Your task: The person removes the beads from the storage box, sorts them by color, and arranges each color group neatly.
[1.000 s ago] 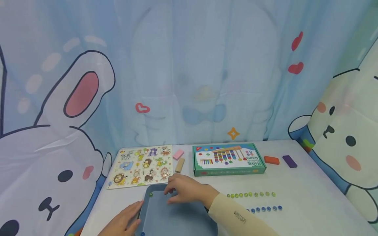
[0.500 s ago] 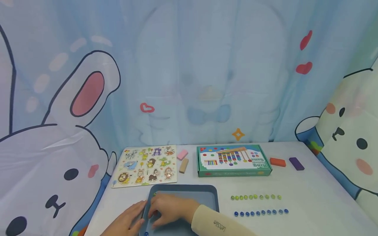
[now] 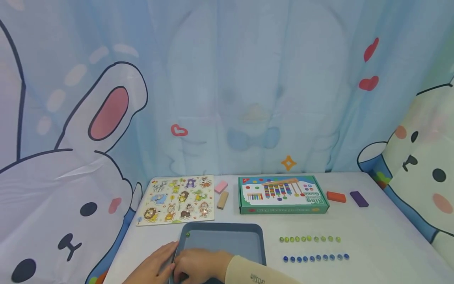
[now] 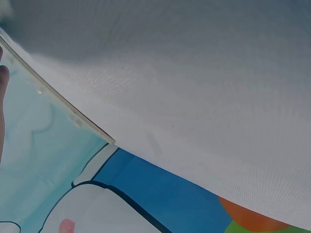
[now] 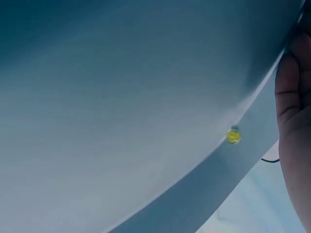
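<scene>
A blue-grey tray (image 3: 234,238) lies at the front middle of the table in the head view. My left hand (image 3: 154,265) rests against its left rim, fingers extended. My right hand (image 3: 198,265) reaches down inside the tray beside that left wall, fingers bent downward, with the fingertips hidden; I cannot tell whether they grip anything. One green glass marble (image 3: 187,234) sits in the tray's far left corner. In the right wrist view a marble with a yellow core (image 5: 233,135) lies along the wall, apart from the curled fingers (image 5: 287,87).
Right of the tray, a row of green marbles (image 3: 309,238) lies behind a row of blue marbles (image 3: 318,258). Behind stand an animal puzzle board (image 3: 177,200), a green game box (image 3: 283,195), and pink (image 3: 221,186), wooden (image 3: 222,200), orange (image 3: 336,197) and purple blocks (image 3: 359,198).
My right hand has moved from above the tray's far side down toward its near left wall, now covering where a blue marble showed. The left hand stays at the rim. The head view has shifted slightly.
</scene>
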A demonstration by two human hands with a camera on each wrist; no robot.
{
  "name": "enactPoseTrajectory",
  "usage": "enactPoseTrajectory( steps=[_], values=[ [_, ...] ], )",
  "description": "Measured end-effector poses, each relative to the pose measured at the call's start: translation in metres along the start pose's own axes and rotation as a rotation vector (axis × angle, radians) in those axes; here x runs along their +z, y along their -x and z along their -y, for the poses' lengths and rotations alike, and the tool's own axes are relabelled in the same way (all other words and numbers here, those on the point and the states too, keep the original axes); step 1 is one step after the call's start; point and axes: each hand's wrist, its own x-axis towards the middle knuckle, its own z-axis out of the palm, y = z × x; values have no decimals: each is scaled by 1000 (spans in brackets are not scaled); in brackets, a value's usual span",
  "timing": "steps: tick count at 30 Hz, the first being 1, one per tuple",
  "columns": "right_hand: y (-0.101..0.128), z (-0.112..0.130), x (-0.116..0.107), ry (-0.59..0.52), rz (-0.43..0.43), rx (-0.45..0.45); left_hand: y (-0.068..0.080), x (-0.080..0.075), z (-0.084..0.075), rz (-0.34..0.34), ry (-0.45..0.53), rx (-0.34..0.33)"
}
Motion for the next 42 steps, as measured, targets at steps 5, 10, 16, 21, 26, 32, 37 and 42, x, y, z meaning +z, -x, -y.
enactPoseTrajectory(
  steps=[5, 10, 16, 21, 26, 32, 37, 42],
  values=[
    [8, 0, -6, -21, -5, 37, -1, 1, 0, -1, 6, 18],
    [31, -9, -32, -65, -154, 71, -3, -1, -2, 1, 7, -15],
    [70, -16, -74, -102, -358, 179, -4, -3, -7, 19, 41, -73],
    [102, -19, -94, -163, -454, 274, -3, -4, -9, 34, 54, -81],
    [134, -26, -101, -173, -516, 340, -3, -3, -8, 42, 66, -87],
    [180, -33, -105, -125, -576, 403, -2, -1, -5, 46, 75, -77],
    [223, -38, -105, -88, -617, 472, -2, 0, 0, 46, 69, -42],
    [268, -40, -102, -51, -636, 594, -1, 0, 0, 40, 70, -24]
  ],
)
